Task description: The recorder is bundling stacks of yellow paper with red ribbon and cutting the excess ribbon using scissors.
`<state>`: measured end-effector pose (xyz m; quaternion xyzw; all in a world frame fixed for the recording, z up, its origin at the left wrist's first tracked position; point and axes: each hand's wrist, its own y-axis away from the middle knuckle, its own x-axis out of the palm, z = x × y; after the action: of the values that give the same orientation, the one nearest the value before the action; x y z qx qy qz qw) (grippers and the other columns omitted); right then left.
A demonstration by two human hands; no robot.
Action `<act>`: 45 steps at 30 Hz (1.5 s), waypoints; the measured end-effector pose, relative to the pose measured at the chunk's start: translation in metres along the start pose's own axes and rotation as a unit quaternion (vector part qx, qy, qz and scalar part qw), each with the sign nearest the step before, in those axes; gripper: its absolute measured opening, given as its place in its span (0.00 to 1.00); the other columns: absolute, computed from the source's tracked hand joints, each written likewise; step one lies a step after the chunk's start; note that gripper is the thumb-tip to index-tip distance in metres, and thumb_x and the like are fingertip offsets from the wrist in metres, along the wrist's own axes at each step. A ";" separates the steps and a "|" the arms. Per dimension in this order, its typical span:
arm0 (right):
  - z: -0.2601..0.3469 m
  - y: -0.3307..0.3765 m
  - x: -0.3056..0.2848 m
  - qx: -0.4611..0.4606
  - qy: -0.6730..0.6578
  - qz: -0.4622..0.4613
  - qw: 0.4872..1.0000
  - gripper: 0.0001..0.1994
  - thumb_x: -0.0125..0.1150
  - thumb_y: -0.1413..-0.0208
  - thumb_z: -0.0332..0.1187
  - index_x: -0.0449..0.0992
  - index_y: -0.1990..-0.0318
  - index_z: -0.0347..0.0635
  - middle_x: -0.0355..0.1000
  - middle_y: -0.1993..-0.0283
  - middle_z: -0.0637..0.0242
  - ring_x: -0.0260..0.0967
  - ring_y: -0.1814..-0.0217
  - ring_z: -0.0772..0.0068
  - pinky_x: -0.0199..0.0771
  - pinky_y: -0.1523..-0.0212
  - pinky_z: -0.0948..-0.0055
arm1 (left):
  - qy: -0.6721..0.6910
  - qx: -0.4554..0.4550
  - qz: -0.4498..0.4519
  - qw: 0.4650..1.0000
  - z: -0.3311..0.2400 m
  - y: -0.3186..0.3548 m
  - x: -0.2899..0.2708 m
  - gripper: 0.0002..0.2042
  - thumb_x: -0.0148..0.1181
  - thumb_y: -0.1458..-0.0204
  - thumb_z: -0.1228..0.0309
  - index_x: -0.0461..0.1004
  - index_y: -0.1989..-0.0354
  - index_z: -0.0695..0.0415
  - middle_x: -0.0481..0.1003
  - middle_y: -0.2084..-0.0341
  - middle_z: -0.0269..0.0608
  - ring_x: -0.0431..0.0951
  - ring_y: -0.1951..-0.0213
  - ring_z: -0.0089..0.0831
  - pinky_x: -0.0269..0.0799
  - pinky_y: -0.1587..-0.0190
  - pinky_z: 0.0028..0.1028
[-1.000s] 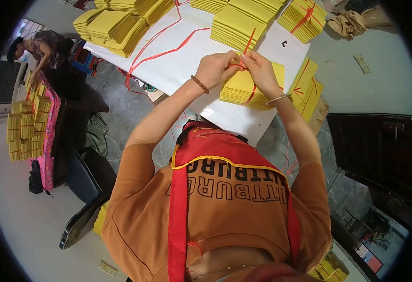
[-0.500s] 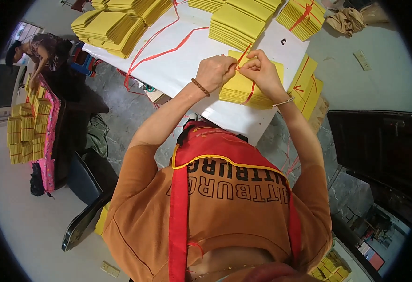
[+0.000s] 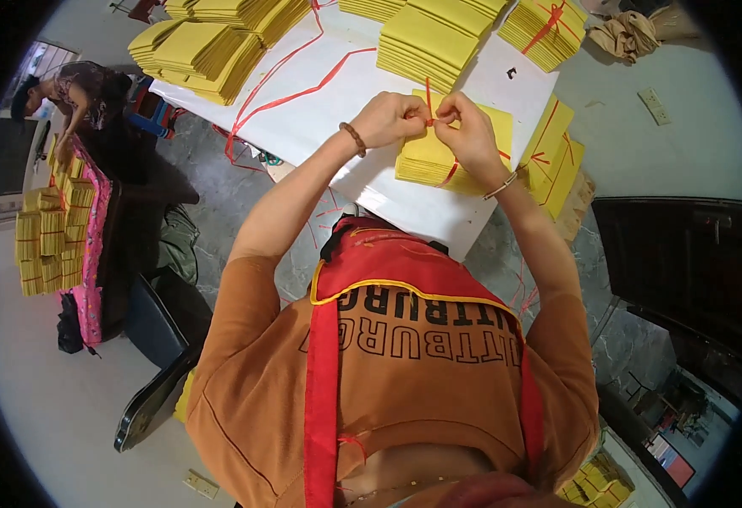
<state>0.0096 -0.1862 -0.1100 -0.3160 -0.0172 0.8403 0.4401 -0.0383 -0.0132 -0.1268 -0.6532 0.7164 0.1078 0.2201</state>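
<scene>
A stack of yellow folded paper (image 3: 426, 168) lies on the white table in front of me, with red plastic ribbon (image 3: 429, 95) running around and across it. My left hand (image 3: 393, 118) is closed in a pinch on the ribbon over the stack's top left part. Close beside it, my right hand (image 3: 471, 137) pinches the ribbon too, its fingertips near a small red knot between the two hands. One ribbon end sticks up above the fingers. The exact grip of the right fingertips is partly hidden.
More yellow paper stacks (image 3: 429, 42) stand along the white table's (image 3: 337, 102) far side. A tied bundle (image 3: 544, 34) sits at the far right corner. Loose red ribbon (image 3: 303, 91) trails across the tabletop. At left, another person (image 3: 83, 93) bends over bundles on a pink-covered table (image 3: 91, 245).
My left hand has shifted slightly left and up. The right hand's raised fingers have curled into a pinch, and the ribbon between the hands now shows a tighter knot.
</scene>
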 end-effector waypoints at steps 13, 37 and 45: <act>0.008 0.012 -0.001 -0.139 0.201 -0.055 0.968 0.05 0.61 0.59 0.34 0.71 0.75 0.47 0.68 0.75 0.73 0.66 0.72 0.71 0.55 0.69 0.71 | 0.360 -0.237 0.136 0.892 -0.010 -0.001 -0.015 0.06 0.57 0.52 0.66 0.73 0.74 0.55 0.59 0.90 0.22 0.53 0.87 0.12 0.43 0.84 0.16; 0.001 0.013 -0.022 -0.084 0.209 0.150 0.963 0.07 0.55 0.54 0.37 0.69 0.73 0.45 0.65 0.63 0.69 0.55 0.49 0.65 0.45 0.46 0.61 | -0.035 -0.067 -0.096 0.992 0.008 0.001 -0.008 0.08 0.52 0.49 0.68 0.64 0.63 0.55 0.66 0.89 0.31 0.61 0.83 0.20 0.55 0.78 0.23; -0.034 0.021 -0.061 -0.046 0.025 -0.030 0.998 0.12 0.50 0.48 0.38 0.69 0.60 0.42 0.63 0.52 0.64 0.56 0.45 0.66 0.53 0.45 0.65 | 0.101 -0.042 -0.179 0.978 0.020 0.022 -0.010 0.26 0.45 0.46 0.60 0.47 0.39 0.49 0.62 0.51 0.46 0.71 0.68 0.29 0.68 0.67 0.24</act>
<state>0.0375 -0.2535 -0.1121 -0.3564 -0.0545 0.8168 0.4504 -0.0557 0.0069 -0.1431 -0.7874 0.6008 0.0306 0.1349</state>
